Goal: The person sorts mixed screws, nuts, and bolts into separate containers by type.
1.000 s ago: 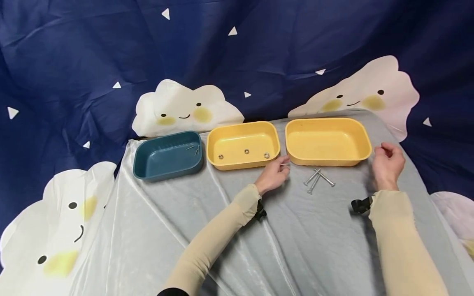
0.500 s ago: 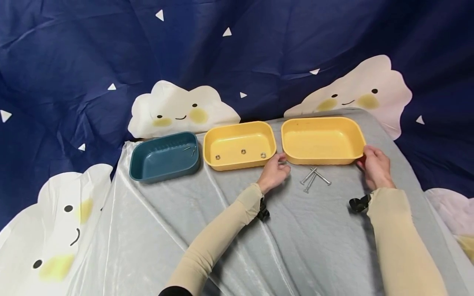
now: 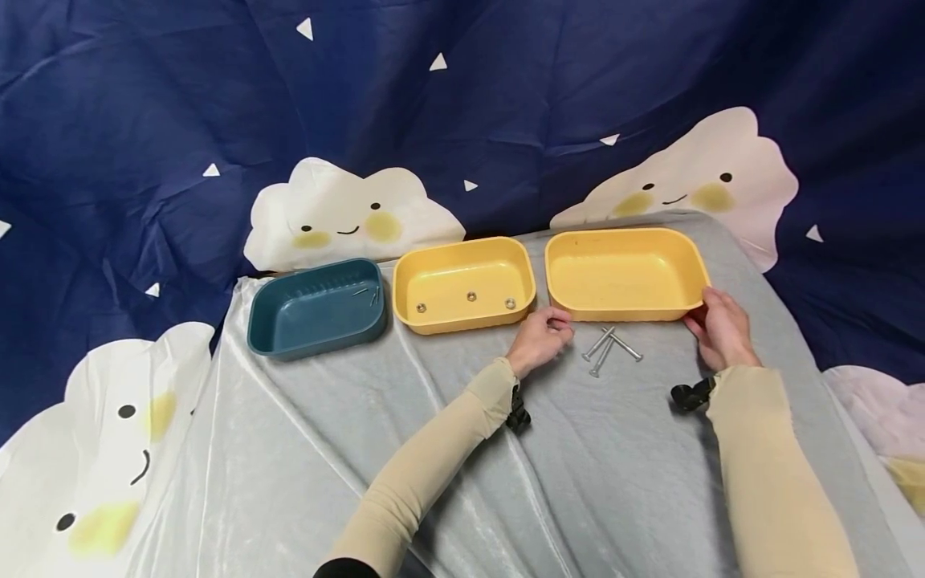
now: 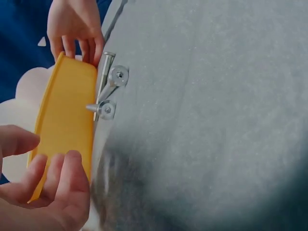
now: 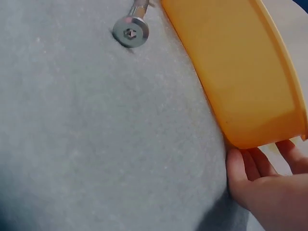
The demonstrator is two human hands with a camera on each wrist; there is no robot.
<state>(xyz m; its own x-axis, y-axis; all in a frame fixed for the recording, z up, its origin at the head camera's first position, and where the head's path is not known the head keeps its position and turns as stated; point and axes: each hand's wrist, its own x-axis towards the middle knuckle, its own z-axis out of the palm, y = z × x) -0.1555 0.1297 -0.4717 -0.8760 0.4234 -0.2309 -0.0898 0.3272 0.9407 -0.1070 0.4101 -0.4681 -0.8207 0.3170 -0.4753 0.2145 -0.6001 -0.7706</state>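
Three silver bolts with hex-socket heads (image 3: 602, 353) lie crossed on the grey cloth, just in front of the right-hand yellow bin (image 3: 621, 315). My left hand (image 3: 540, 341) is at the bin's front left corner, thumb and loosely bent fingers apart with nothing between them. At the opposite end, my right hand (image 3: 725, 325) touches the bin's right wall with its fingertips. The right wrist view shows those fingers (image 5: 257, 163) against the lower corner of the wall. In the left wrist view the bolts (image 4: 108, 91) lie along the bin's long side (image 4: 70, 103).
Left of that bin stands a smaller yellow bin (image 3: 462, 323) holding three nuts (image 3: 471, 296). Farther left is a dark teal bin (image 3: 311, 347) with a few thin screws (image 3: 374, 297). A blue curtain with printed clouds (image 3: 506, 96) hangs behind the cloth-covered table (image 3: 303, 449).
My right hand has moved left from beside the bin to touch its right end. My left hand has shifted slightly right to the bin's front left corner. The head view has shifted slightly.
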